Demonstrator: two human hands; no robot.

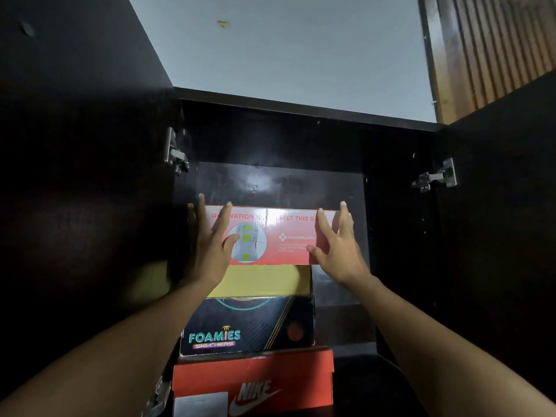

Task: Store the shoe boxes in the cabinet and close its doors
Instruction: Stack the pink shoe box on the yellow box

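A home: a dark cabinet [301, 139] with stacked shoe boxes [249, 326], wooden door [493, 49] far right.

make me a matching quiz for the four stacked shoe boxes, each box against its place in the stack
Boxes:
1. red Nike box
2. dark Foamies box
3. yellow box
4. red-pink box

Places:
a. top, both hands on its face
b. bottom
c. second from bottom
d. just under the top box

Pairs: 1-b, 2-c, 3-d, 4-a

The left hand and right hand lie with straight fingers on the top box.
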